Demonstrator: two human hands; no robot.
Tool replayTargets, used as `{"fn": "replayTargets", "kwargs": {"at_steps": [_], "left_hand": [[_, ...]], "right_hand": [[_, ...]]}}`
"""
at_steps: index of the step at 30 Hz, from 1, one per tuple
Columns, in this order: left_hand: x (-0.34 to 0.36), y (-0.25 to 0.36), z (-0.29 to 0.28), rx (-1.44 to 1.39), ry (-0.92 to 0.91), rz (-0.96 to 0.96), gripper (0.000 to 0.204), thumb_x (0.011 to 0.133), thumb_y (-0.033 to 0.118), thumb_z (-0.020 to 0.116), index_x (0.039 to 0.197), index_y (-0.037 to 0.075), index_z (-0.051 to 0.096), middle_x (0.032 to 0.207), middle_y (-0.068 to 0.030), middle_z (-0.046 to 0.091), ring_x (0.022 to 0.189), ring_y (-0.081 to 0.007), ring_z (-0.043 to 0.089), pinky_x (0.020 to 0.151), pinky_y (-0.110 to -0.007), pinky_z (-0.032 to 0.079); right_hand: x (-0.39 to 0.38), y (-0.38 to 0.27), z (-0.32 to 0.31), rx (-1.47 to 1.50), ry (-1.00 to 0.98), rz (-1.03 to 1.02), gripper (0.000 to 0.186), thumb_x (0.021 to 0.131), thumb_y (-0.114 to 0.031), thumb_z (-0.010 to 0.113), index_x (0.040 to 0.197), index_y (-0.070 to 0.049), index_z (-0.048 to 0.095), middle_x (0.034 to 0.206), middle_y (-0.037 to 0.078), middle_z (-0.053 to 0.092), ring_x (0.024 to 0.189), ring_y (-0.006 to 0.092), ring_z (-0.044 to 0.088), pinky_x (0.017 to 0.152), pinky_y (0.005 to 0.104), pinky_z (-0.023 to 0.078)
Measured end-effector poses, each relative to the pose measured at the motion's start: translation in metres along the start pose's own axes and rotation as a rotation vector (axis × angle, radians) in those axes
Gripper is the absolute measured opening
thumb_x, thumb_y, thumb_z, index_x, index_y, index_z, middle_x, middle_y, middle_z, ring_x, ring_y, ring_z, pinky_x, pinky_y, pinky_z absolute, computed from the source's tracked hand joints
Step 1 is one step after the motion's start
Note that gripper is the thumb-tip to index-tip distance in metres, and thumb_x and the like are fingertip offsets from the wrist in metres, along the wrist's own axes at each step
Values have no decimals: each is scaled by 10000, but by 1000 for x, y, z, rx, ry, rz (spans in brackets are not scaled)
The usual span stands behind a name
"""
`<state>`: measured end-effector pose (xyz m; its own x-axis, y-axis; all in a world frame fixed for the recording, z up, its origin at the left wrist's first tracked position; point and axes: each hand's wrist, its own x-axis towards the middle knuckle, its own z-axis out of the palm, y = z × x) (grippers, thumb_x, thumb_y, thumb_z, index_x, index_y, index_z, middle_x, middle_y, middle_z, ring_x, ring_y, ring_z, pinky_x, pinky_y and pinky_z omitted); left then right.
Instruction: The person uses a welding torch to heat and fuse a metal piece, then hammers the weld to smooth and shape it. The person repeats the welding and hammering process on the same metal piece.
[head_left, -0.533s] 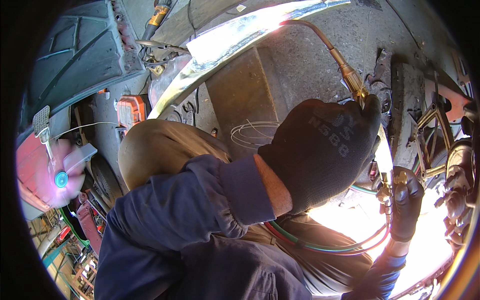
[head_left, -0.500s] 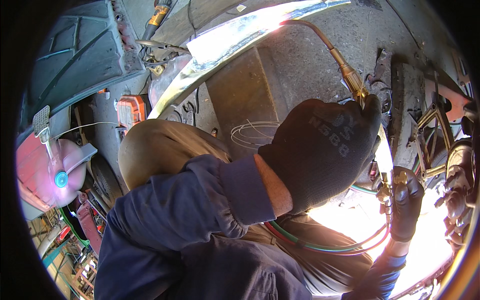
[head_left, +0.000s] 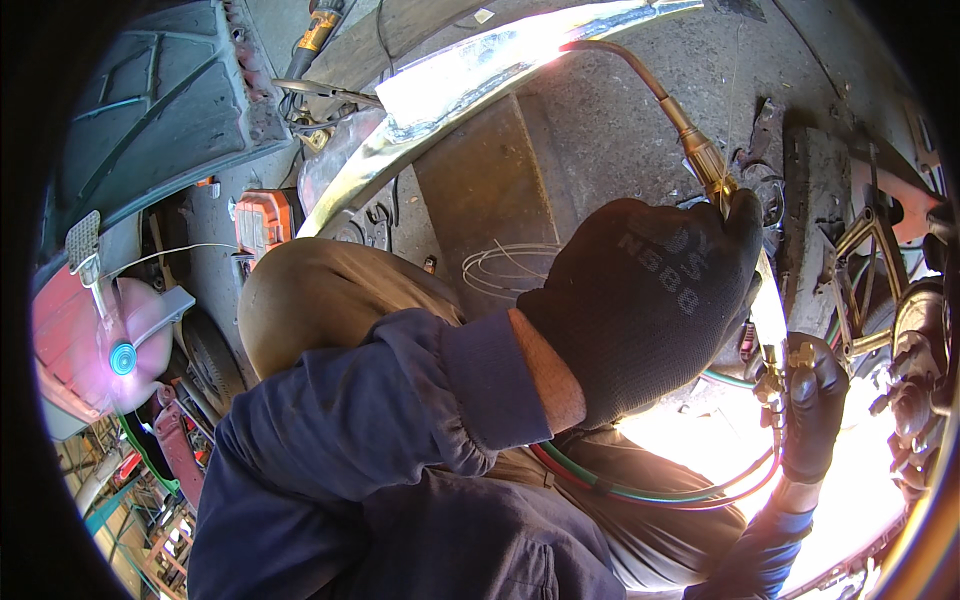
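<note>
My left hand (head_left: 650, 300), in a black knit glove, is wrapped round the handle of a brass gas torch (head_left: 706, 160). The torch's bent neck reaches up and left, its tip at the edge of a long, curved, shiny metal panel (head_left: 430, 120). Bright glare covers the panel near the tip. At the torch's rear end my gloved right hand (head_left: 815, 405) has its fingers closed around the brass valve knobs (head_left: 798, 355). Red and green hoses (head_left: 650, 494) loop from there across my lap. My left hand hides much of the handle.
Locking pliers (head_left: 325, 92) grip the panel's left part. Beyond them lies a yellow angle grinder (head_left: 318, 30). An orange case (head_left: 264, 220), spanners (head_left: 378, 222) and a wire coil (head_left: 505, 268) are on the floor. A fan (head_left: 122, 357) spins at left; metal frame parts (head_left: 870, 270) crowd the right.
</note>
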<state>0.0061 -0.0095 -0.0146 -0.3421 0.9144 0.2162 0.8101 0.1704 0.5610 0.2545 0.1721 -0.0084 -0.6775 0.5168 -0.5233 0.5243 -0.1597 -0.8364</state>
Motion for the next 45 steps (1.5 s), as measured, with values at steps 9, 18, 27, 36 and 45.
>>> {"fn": "replayTargets", "kwargs": {"at_steps": [9, 18, 27, 36, 45], "left_hand": [[-1, 0, -1, -6, -96, -33, 459, 1016, 132, 644, 1458, 10, 627, 1118, -35, 780, 1035, -165, 755, 940, -342, 588], [-1, -1, -1, -3, 3, -4, 510, 969, 161, 676, 1430, -52, 629, 1045, -43, 780, 980, -185, 759, 905, -373, 585], [0, -5, 5, 104, 57, 124, 548, 945, 161, 700, 1428, -84, 613, 972, -49, 782, 858, -209, 769, 798, -376, 609], [2, -4, 2, 111, 30, 130, 538, 955, 174, 687, 1416, -92, 608, 960, -71, 777, 853, -239, 766, 767, -396, 605], [6, 3, -9, -48, -24, -47, 512, 1026, 222, 682, 1409, -106, 595, 917, -122, 754, 799, -293, 745, 703, -452, 590]], "right_hand": [[0, -1, 2, 0, -4, -4, 704, 1015, -674, 725, 1274, -20, 698, 798, 45, 721, 565, 76, 607, 474, 224, 439], [0, -4, 1, -6, -15, 13, 717, 997, -692, 736, 1267, -30, 697, 781, 36, 711, 567, 77, 612, 481, 224, 446], [-1, 0, 1, 20, -10, 14, 694, 1007, -668, 738, 1292, -37, 698, 788, 32, 713, 568, 72, 610, 482, 220, 446], [0, 1, 0, 14, -28, -16, 673, 1027, -641, 725, 1302, -28, 692, 796, 42, 720, 575, 77, 623, 480, 219, 451], [0, -5, 0, 34, -53, 43, 691, 988, -658, 762, 1258, -27, 686, 842, 64, 749, 635, 105, 692, 497, 222, 509]]}}
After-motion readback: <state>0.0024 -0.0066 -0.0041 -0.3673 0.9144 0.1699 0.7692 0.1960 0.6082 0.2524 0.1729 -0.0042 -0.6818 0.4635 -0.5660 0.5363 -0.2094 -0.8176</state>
